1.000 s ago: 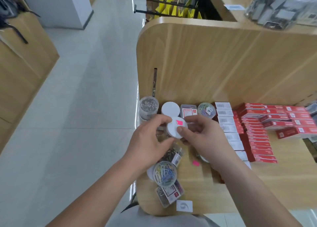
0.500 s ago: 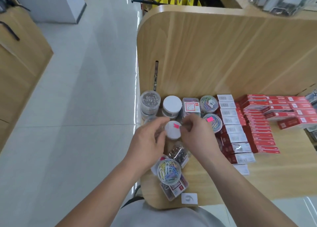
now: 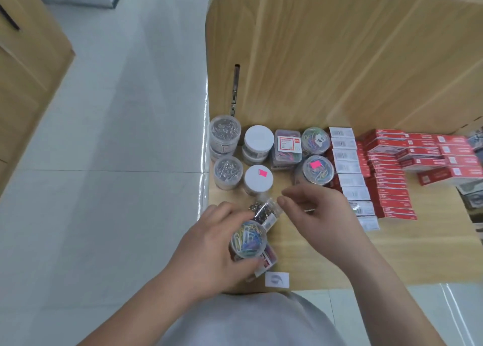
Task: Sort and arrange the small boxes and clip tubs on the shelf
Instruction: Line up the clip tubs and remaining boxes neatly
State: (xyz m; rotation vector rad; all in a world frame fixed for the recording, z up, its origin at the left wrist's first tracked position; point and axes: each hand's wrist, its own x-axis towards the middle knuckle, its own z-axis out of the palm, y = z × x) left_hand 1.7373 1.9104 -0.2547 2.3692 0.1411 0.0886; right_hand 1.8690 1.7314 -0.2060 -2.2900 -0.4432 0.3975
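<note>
My left hand (image 3: 209,249) grips a clear round tub of coloured paper clips (image 3: 248,239) near the shelf's front left corner. My right hand (image 3: 321,215) hovers just right of it, fingers apart and holding nothing, thumb close to a clear box of dark clips (image 3: 265,211). A white-lidded tub with a pink sticker (image 3: 258,179) stands on the shelf in front of another white-lidded tub (image 3: 258,138). Two clear tubs of silver pins (image 3: 225,130) (image 3: 228,170) stand at the left edge. Rows of red and white small boxes (image 3: 386,178) lie to the right.
The wooden shelf (image 3: 392,251) has a tall wooden back panel (image 3: 339,58). A clear rectangular box (image 3: 287,147) and two coloured-clip tubs (image 3: 315,139) (image 3: 317,172) stand mid-shelf. A small white label (image 3: 277,279) lies at the front edge. Tiled floor drops off to the left.
Both hands let go of the white-lidded pink-sticker tub, which now stands on the shelf. My left hand drew back and took hold of the coloured clip tub; my right hand opened.
</note>
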